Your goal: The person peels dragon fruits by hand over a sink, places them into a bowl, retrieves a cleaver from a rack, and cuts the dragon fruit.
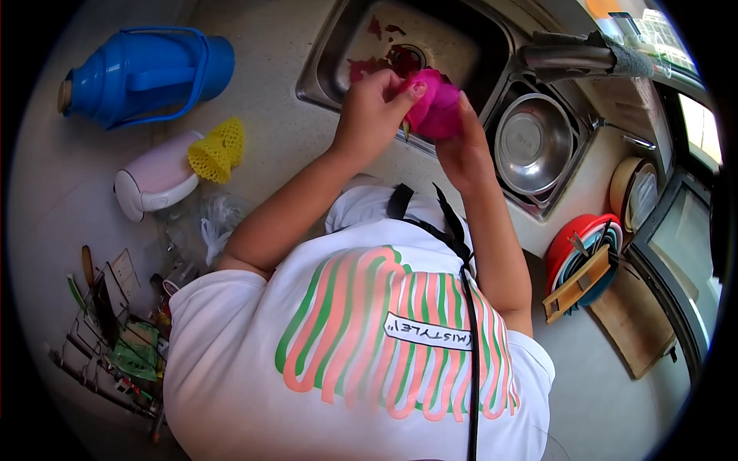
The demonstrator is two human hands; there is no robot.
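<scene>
A bright magenta dragon fruit point(440, 110) is held over the near edge of the sink point(315, 73). My right hand point(463, 146) is wrapped around its right side, with the thumb showing at the top. On the other side, my left hand point(374, 107) pinches a loose pink flap of its peel point(419, 91) between thumb and fingers. A small greenish tip pokes out below the fruit. Dark red scraps of peel point(365, 67) lie in the basin around the drain.
A metal bowl point(530, 142) sits in the second basin at right. Leftward on the counter are a blue thermos point(146, 77), a pink-and-white kettle point(157, 177) and a yellow mesh point(217, 150). Stacked basins point(573, 238) and a wooden board point(634, 326) stand at the right.
</scene>
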